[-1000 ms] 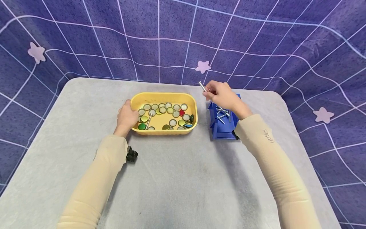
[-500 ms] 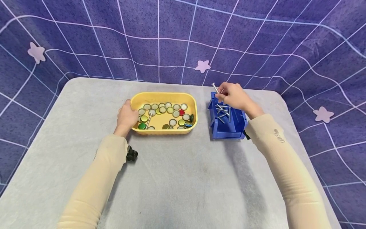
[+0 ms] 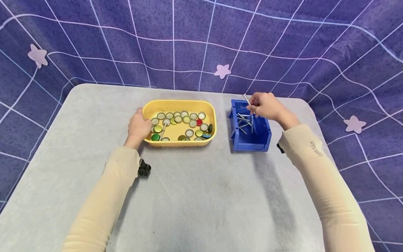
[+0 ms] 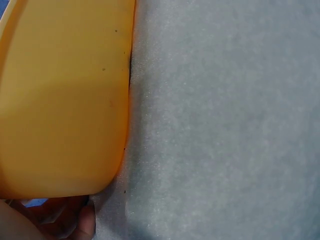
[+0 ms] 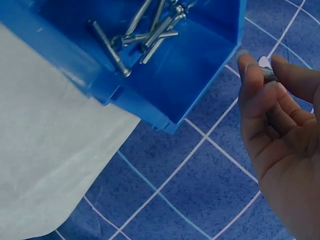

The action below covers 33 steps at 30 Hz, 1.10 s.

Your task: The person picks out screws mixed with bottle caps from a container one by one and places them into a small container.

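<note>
My left hand grips the left end of a yellow tub; its curled fingers show below the tub's end in the left wrist view. Inside the tub lie many bottle caps, mostly silver and gold, plus a long bolt leaning at the left. My right hand pinches a silver bolt between thumb and fingertips, above the back of a blue bin. Several loose bolts lie crossed in that bin.
Both containers stand on a grey-white table, the bin to the right of the tub with a gap between. A purple-blue curtain with pale grid lines and stars hangs behind the table's back edge.
My right hand has moved right with the bolt, from the gap beside the bin to over its back part. The left hand and tub have stayed in place.
</note>
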Tool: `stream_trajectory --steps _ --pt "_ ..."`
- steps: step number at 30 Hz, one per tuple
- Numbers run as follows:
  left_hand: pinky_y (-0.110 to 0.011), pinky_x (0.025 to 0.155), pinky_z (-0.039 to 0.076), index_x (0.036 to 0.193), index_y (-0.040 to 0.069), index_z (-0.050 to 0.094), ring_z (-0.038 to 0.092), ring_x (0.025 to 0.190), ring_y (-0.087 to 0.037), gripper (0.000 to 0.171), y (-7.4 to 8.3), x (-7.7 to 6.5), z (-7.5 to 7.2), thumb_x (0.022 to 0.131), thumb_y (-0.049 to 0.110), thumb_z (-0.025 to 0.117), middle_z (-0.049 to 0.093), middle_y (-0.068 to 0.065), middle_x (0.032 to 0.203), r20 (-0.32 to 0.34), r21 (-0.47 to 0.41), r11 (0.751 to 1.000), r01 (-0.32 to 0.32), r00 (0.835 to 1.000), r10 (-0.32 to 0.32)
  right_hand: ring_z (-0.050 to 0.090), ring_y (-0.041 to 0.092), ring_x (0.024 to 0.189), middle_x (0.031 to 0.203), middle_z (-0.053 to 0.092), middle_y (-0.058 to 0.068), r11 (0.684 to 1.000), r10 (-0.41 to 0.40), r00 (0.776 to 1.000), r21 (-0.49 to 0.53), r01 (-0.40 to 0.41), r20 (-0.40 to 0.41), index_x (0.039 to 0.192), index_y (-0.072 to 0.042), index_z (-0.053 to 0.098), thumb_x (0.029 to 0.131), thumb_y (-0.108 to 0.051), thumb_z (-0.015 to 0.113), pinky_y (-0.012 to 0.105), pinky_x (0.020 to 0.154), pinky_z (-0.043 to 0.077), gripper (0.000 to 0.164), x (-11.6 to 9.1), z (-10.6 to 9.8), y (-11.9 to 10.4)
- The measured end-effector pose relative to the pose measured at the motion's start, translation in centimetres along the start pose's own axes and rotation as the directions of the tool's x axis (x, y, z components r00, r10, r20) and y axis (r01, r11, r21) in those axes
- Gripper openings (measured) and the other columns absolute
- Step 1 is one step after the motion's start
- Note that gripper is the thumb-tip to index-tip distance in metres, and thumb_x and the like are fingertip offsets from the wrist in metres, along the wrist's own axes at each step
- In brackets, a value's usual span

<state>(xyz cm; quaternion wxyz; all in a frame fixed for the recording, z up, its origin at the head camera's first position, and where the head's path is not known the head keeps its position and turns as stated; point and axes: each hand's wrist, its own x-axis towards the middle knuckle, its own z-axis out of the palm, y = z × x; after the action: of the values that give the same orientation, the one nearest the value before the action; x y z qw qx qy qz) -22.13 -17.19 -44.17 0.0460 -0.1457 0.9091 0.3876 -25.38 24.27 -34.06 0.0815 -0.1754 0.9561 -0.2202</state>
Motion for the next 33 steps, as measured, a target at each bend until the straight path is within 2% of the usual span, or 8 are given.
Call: stream_trajectory --steps 7,13,18,24,33 --pt "-0.059 0.103 0.043 0.148 0.004 0.034 0.052 0.120 -0.045 0.057 0.0 -0.1 -0.1 0.091 0.007 0.041 0.052 -0.025 0.138 0.004 -0.002 1.000 0.007 1.000 -0.007 0.065 0.020 0.063 0.083 0.071 0.021 0.999 0.034 0.998 -0.014 -0.033 0.054 0.093 0.002 0.060 0.094 -0.011 0.061 0.023 0.057 0.049 0.013 -0.5 0.4 0.7" --pt "-0.059 0.101 0.044 0.147 0.003 0.035 0.054 0.117 -0.044 0.056 0.1 -0.1 -0.1 0.091 0.007 0.041 0.053 -0.025 0.136 0.003 0.003 1.000 0.005 1.000 -0.005 0.069 0.031 0.065 0.078 0.071 0.020 0.996 0.086 0.991 -0.018 -0.084 0.100 0.096 0.008 0.068 0.094 -0.012 0.061 0.030 0.056 0.056 0.021 -0.7 0.8 1.1" --pt "-0.059 0.101 0.044 0.147 0.003 0.035 0.054 0.117 -0.045 0.057 0.1 -0.1 -0.2 0.091 0.007 0.041 0.053 -0.025 0.135 -0.001 0.009 1.000 -0.001 1.000 0.001 0.070 0.028 0.065 0.082 0.072 0.023 0.996 0.090 0.993 -0.027 -0.088 0.077 0.097 0.009 0.068 0.094 -0.012 0.060 0.029 0.055 0.056 0.022 -0.6 0.6 0.9" --pt "-0.059 0.101 0.044 0.147 0.004 0.035 0.054 0.117 -0.044 0.056 0.0 -0.1 -0.3 0.091 0.008 0.041 0.053 -0.025 0.136 -0.004 0.004 1.000 0.003 1.000 -0.003 0.071 0.026 0.066 0.081 0.073 0.017 0.996 0.028 0.999 -0.080 -0.025 0.029 0.097 0.002 0.070 0.094 -0.013 0.061 0.024 0.057 0.053 0.018 0.4 0.3 -0.7" --pt "-0.058 0.103 0.043 0.148 0.003 0.033 0.053 0.120 -0.044 0.057 -0.1 0.1 -0.3 0.091 0.007 0.041 0.052 -0.027 0.137 0.006 0.000 1.000 0.002 1.000 -0.002 0.068 0.024 0.079 0.091 0.074 0.012 0.980 -0.032 0.999 -0.195 0.034 0.015 0.101 -0.004 0.071 0.093 -0.021 0.062 0.042 0.079 0.053 0.021 3.0 1.4 -5.3"
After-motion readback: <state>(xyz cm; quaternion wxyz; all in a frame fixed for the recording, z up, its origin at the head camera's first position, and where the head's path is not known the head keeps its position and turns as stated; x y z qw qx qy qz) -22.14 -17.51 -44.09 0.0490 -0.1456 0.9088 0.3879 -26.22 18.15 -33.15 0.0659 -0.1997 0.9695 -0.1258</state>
